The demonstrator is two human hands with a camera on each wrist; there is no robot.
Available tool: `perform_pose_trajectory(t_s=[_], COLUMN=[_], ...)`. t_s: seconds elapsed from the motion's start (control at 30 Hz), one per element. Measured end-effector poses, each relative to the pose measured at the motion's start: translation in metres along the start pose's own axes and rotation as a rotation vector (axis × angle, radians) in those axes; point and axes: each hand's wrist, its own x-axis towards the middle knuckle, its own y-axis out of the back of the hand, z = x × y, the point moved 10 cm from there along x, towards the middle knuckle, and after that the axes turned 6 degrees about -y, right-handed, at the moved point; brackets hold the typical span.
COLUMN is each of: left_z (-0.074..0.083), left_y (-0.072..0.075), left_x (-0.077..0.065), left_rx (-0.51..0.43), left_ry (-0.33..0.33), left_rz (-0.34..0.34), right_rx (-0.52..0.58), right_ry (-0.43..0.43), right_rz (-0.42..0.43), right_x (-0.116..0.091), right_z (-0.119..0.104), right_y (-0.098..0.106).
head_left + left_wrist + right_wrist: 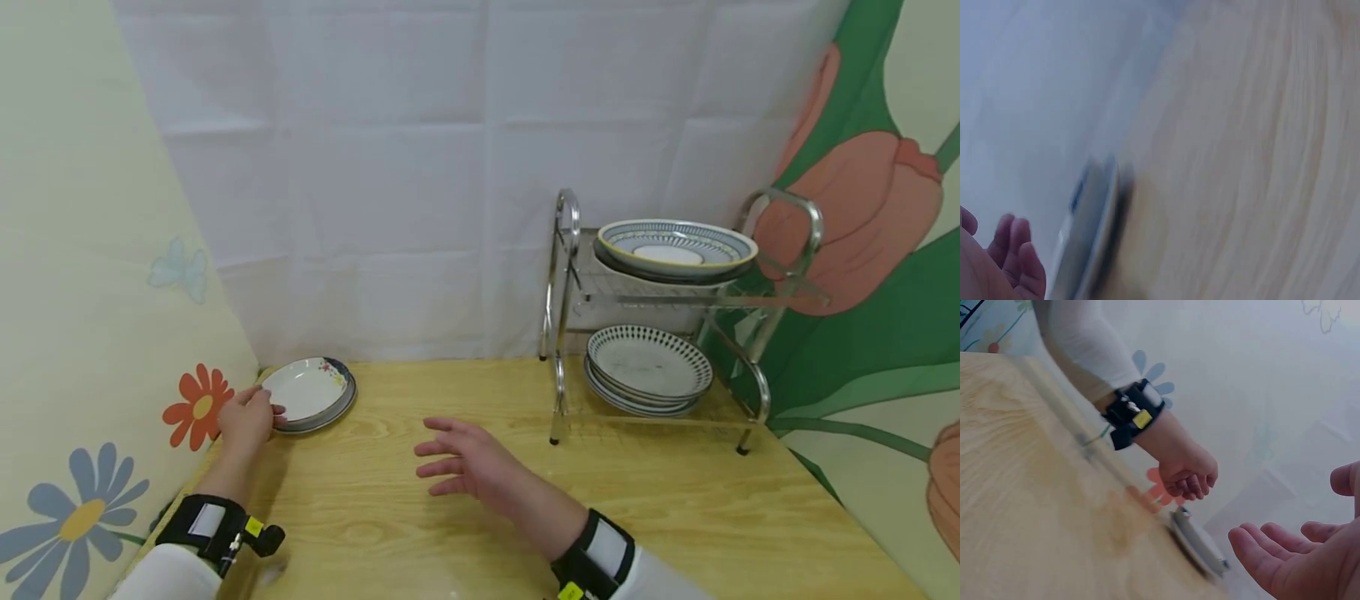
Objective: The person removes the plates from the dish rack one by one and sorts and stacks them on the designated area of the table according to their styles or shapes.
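Small stacked plates, the top one white with a floral rim [306,390], sit at the table's left back. My left hand [247,417] is at their left edge; in the head view its fingertips overlap the rim. From the right wrist view, that left hand [1190,472] hovers just above the plates [1197,542], fingers loosely bent and apart from them. The left wrist view shows its fingers [1019,259] beside the blurred plate stack [1091,231], with nothing between them. My right hand [468,462] hangs over the middle of the table, fingers spread and holding nothing.
A two-tier metal rack [558,333] stands at the back right. Its upper shelf bears a blue-patterned dish [675,250] on darker dishes; below lies a stack of plates [648,367]. A white cloth [375,167] hangs behind the wooden table [360,517], with painted walls at both sides.
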Motion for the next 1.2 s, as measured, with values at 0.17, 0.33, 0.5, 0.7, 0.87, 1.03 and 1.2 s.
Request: perform_pose_trajectory(t_s=[0.17,0.33,0.5,0.7,0.87,1.03,1.2], left_z=[0.037,0.067,0.088,0.104,0.118,0.134,0.146], left_y=[-0.047,-0.09,-0.125,-0.163,-0.194,-0.221,-0.246], left_x=[-0.043,-0.085,-0.119,-0.151,-0.179,-0.206,-0.228], left_rx=[-0.174,-0.288,-0.317,-0.379,-0.447,-0.511,-0.554], left_ry=[-0.033,-0.07,-0.127,-0.17,-0.164,-0.16,-0.135], left_rz=[-0.214,-0.372,-0.462,-0.538,-0.633,-0.735,-0.824], right_rx=[-0.065,-0.115,-0.187,-0.281,-0.362,-0.438,-0.519], right_ry=[0.079,0.142,0.215,0.307,0.34,0.337,0.321], right_rz=[0.014,0.067,0.131,0.214,0.338,0.475,0.652], right_x=[-0.005,-0.014,-0.027,-0.046,-0.062,-0.082,-0.103], right_z=[-0.042,-0.093,-0.148,-0.209,-0.253,-0.293,-0.322], right_y=[0.014,0.031,0.049,0.076,0.114,0.157,0.207])
